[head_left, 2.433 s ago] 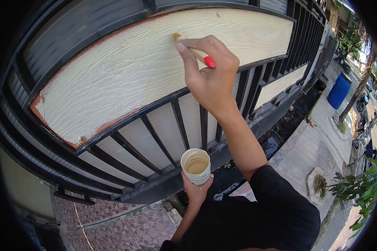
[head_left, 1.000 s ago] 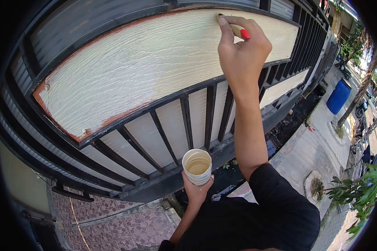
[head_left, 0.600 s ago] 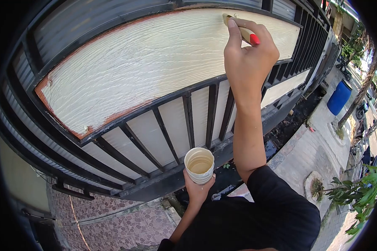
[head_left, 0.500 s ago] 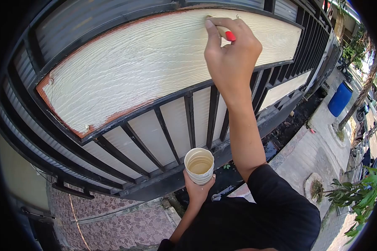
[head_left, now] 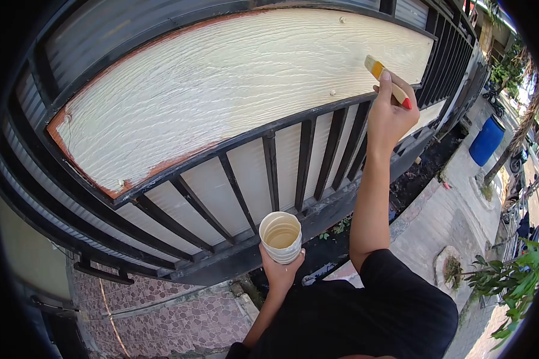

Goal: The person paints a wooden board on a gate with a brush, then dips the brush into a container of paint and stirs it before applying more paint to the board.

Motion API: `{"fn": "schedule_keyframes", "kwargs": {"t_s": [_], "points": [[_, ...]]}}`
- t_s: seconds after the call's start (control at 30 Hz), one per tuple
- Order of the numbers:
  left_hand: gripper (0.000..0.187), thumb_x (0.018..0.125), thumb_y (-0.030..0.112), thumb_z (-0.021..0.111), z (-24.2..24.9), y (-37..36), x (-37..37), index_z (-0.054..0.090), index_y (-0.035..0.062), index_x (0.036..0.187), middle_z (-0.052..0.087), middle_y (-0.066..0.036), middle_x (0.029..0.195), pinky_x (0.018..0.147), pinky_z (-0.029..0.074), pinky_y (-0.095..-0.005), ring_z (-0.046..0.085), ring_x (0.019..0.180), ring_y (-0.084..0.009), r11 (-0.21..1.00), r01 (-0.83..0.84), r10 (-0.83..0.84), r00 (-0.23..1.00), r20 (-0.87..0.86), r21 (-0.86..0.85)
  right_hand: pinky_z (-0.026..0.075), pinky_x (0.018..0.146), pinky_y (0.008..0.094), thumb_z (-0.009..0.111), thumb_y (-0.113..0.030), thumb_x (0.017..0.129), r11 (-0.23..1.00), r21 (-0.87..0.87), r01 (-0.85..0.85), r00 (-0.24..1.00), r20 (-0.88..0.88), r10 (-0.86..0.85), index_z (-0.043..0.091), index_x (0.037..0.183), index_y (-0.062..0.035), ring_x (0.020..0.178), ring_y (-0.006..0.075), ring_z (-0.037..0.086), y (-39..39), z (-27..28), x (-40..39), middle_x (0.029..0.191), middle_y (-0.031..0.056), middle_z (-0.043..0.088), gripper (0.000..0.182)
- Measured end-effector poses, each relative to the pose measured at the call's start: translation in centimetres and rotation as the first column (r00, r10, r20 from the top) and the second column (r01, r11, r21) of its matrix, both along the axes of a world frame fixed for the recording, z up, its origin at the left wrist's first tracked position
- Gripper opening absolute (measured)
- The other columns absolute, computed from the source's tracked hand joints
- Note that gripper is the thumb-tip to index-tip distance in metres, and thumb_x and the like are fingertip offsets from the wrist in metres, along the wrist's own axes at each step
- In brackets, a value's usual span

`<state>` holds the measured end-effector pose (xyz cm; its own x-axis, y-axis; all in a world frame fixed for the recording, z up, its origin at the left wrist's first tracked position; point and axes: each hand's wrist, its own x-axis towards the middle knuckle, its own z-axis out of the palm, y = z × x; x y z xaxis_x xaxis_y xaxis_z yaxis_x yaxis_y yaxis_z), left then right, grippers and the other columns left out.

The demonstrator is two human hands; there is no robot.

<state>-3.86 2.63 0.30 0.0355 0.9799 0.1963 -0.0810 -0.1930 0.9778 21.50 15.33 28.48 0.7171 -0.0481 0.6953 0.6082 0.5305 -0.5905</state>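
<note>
My right hand (head_left: 392, 113) grips a paintbrush (head_left: 396, 91) by its wooden handle, which ends in a red tip. Its pale bristles point up and left, over the right part of a cream-painted wood-grain board (head_left: 221, 78). Reddish brown shows along the board's left, top-left and lower-left edges. Lower down, my left hand (head_left: 281, 272) is wrapped round a white ribbed plastic cup (head_left: 280, 239) held upright, with cream paint low inside it. The cup is in front of the bars below the board.
The board is set in a black metal fence (head_left: 272, 170). Under the fence runs a dark ditch (head_left: 416, 173) beside a concrete pavement (head_left: 422, 239). A blue barrel (head_left: 487, 141) stands at the right, and a leafy plant (head_left: 509, 278) at lower right. Patterned paving (head_left: 161, 326) lies at lower left.
My right hand has moved right and down with the paintbrush, from the board's upper middle to its right part, and the bristles now show. The cup has shifted slightly left.
</note>
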Motion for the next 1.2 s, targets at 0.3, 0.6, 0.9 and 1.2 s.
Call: {"fn": "schedule_keyframes", "kwargs": {"t_s": [0.3,0.6,0.9,1.2], "points": [[0.085,0.079,0.012,0.099,-0.4,0.5,0.6,0.046,0.0016,0.144,0.069,-0.016,0.134,0.11,0.054,-0.0413,0.07,0.125,-0.0261,0.999,0.036,-0.035,0.999,0.028,-0.014,0.058,0.074,0.032,0.082,0.004,0.095,0.796,-0.238,-0.556,0.579,0.577,0.576,0.083,0.107,0.0015,0.086,0.0217,0.076,-1.5,-3.6,-12.7,0.097,0.0135,0.078,0.013],[0.086,0.078,0.011,0.099,-1.6,0.4,0.5,0.045,0.0012,0.145,0.067,-0.016,0.136,0.111,0.053,-0.0416,0.069,0.127,-0.0263,1.0,0.016,-0.016,1.0,0.002,-0.009,0.061,0.071,0.0277,0.077,0.001,0.102,0.993,-0.046,-0.11,0.98,0.159,0.116,0.081,0.111,0.0058,0.081,0.0164,0.072,-1.1,-5.0,-0.4,0.101,0.0151,0.074,0.01],[0.087,0.078,0.009,0.098,-1.6,0.6,1.3,0.045,0.001,0.147,0.066,-0.016,0.138,0.112,0.052,-0.0414,0.068,0.129,-0.0259,0.998,0.059,-0.058,0.998,0.024,-0.03,0.058,0.068,0.031,0.08,0.004,0.097,0.846,-0.184,-0.5,0.743,0.411,0.529,0.083,0.108,0.0017,0.079,0.0189,0.074,-1.8,-5.9,-11.2,0.096,0.0141,0.074,0.012],[0.087,0.078,0.014,0.099,-1.4,-0.1,-0.7,0.046,0.0009,0.145,0.068,-0.016,0.135,0.111,0.053,-0.0421,0.07,0.126,-0.0275,0.998,-0.065,0.065,0.998,-0.026,-0.02,0.055,0.057,0.0272,0.078,-0.002,0.102,0.996,0.017,-0.087,0.994,0.073,0.085,0.081,0.104,0.0058,0.076,0.0166,0.072,1.4,-0.6,-2.9,0.097,0.0128,0.074,0.009]]}}
